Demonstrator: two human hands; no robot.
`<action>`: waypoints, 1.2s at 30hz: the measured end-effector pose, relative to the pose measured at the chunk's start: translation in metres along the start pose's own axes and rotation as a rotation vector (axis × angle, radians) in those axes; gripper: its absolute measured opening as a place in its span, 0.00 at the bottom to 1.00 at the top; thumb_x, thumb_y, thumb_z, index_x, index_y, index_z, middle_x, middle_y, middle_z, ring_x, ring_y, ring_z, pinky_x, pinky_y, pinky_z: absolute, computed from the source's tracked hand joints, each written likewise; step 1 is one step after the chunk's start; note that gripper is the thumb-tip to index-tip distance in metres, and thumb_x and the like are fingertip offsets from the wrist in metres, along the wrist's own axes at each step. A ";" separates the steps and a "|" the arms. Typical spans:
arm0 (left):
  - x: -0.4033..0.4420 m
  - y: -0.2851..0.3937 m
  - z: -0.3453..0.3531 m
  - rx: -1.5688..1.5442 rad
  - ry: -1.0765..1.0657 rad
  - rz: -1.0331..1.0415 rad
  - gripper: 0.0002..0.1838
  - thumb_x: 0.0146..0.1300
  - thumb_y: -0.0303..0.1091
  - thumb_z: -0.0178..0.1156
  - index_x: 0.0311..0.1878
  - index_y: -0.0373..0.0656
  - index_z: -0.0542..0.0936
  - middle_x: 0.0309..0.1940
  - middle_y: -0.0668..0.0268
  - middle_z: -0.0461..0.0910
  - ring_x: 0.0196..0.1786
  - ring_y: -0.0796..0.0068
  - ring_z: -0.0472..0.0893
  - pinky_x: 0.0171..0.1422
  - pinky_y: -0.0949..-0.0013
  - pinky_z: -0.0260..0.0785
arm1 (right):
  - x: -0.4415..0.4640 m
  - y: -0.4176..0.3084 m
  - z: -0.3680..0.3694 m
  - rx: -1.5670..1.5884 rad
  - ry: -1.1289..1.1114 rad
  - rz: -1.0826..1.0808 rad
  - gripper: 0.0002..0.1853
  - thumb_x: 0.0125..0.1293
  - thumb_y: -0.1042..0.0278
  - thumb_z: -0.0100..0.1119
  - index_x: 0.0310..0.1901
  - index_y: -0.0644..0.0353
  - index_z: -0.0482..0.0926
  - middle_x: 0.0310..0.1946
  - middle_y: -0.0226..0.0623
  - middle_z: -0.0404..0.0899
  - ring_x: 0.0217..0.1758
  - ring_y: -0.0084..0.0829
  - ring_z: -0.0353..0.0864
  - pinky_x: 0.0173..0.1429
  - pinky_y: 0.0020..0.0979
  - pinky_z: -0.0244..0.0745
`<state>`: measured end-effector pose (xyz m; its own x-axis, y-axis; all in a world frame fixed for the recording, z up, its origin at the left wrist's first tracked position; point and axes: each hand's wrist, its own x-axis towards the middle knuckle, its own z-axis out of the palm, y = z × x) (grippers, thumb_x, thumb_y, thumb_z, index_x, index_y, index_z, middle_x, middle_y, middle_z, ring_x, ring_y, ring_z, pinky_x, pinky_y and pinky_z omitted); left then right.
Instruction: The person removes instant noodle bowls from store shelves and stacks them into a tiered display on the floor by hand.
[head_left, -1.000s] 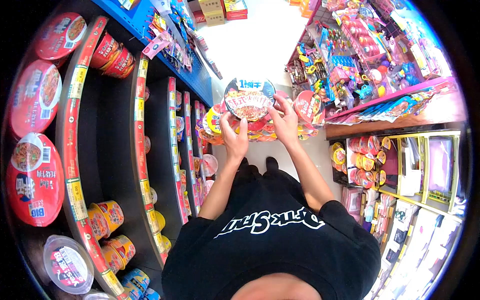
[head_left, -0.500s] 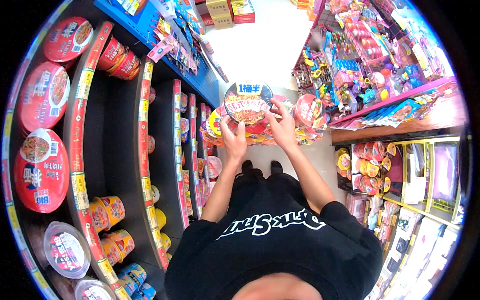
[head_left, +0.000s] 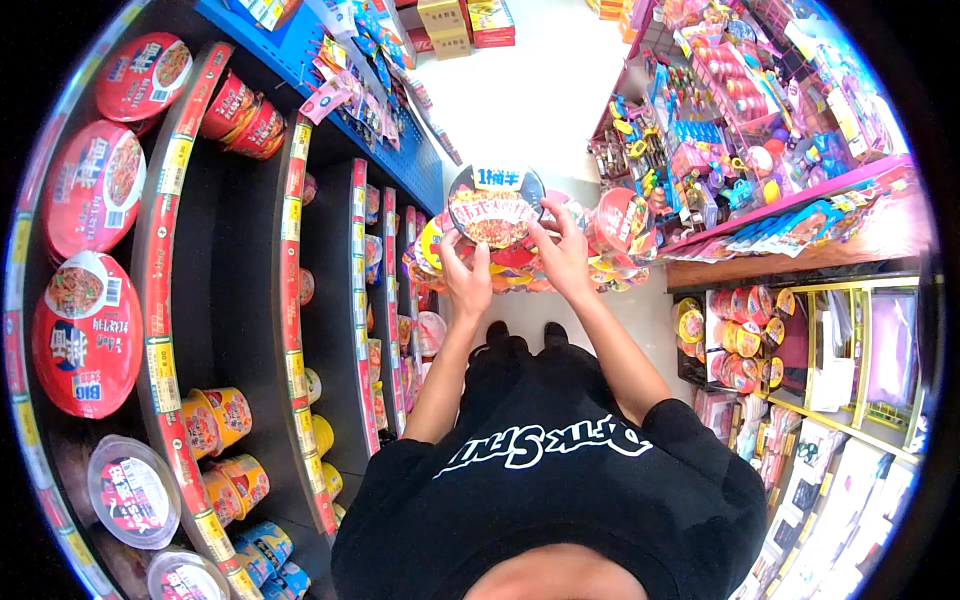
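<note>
Between my two hands is a black instant noodle tub, its printed lid with a noodle picture facing up at me. My left hand grips its near left side, thumb up against the rim. My right hand grips the near right side, thumb by the edge. Beneath and around the tub sits a pile of colourful noodle tubs, with a red tub just right of my right hand. The undersides of both hands' fingers are hidden.
Dark shelving with red price strips runs along the left, holding red noodle bowls and orange tubs. A pink rack of toys and sweets stands right. Below it is a yellow-framed rack. Boxes stand far ahead.
The view has shifted very slightly, so the shelves sit a little further right. Both hands keep the same hold on the noodle tub.
</note>
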<state>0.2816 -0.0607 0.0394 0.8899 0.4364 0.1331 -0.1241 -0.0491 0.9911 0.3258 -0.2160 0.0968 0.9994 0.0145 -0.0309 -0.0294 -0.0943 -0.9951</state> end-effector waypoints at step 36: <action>0.081 -0.112 -0.069 0.312 -0.221 -0.336 0.32 0.72 0.57 0.48 0.53 0.31 0.78 0.46 0.61 0.81 0.49 0.72 0.77 0.57 0.68 0.66 | 0.016 0.004 0.023 0.364 0.200 0.141 0.21 0.62 0.78 0.64 0.56 0.74 0.73 0.54 0.48 0.78 0.41 0.29 0.84 0.37 0.28 0.86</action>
<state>0.3372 0.0418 -0.0620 0.9341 0.2750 -0.2277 0.2916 -0.2198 0.9309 0.3417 -0.1937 0.0905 0.9678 -0.1696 -0.1861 -0.1346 0.2761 -0.9517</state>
